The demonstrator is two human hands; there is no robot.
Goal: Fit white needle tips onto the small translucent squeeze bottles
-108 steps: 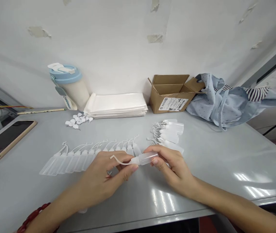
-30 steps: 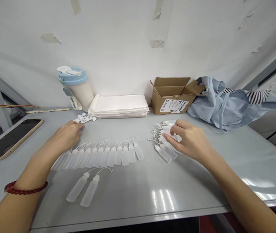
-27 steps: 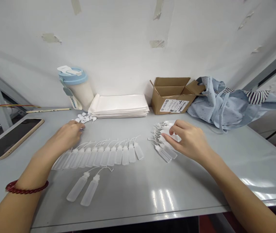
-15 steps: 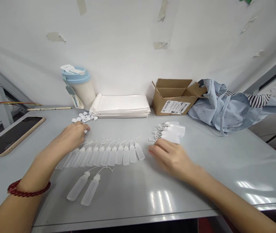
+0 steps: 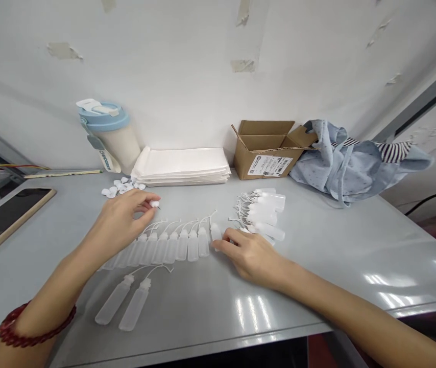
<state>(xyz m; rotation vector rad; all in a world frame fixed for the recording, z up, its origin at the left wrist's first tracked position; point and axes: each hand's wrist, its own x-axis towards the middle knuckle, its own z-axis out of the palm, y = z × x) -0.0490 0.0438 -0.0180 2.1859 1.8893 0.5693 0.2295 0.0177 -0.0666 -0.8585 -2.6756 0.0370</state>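
Between its thumb and forefinger, my left hand (image 5: 120, 217) pinches a small white cap (image 5: 154, 204) with a thin dark needle tip. Behind that hand lies a pile of similar white caps (image 5: 116, 188). My right hand (image 5: 254, 258) has its thumb and fingers closed on the lower part of a small translucent squeeze bottle (image 5: 215, 231) at the right end of a row. The other bottles in the row (image 5: 170, 249) lie side by side, each with a thin strap at the neck. Two more bottles (image 5: 134, 306) lie nearer the front edge.
Right of centre lies a heap of bottles (image 5: 266, 212). Along the wall stand a blue-lidded tumbler (image 5: 120, 145), a stack of white packets (image 5: 183, 166), an open cardboard box (image 5: 256, 161) and a blue cloth bag (image 5: 329, 176). A phone (image 5: 7, 217) lies at left.
My left hand has moved right, away from the cap pile, with the cap now plainly in its fingers. My right hand has come from beside the bottle heap onto the row's end bottle.
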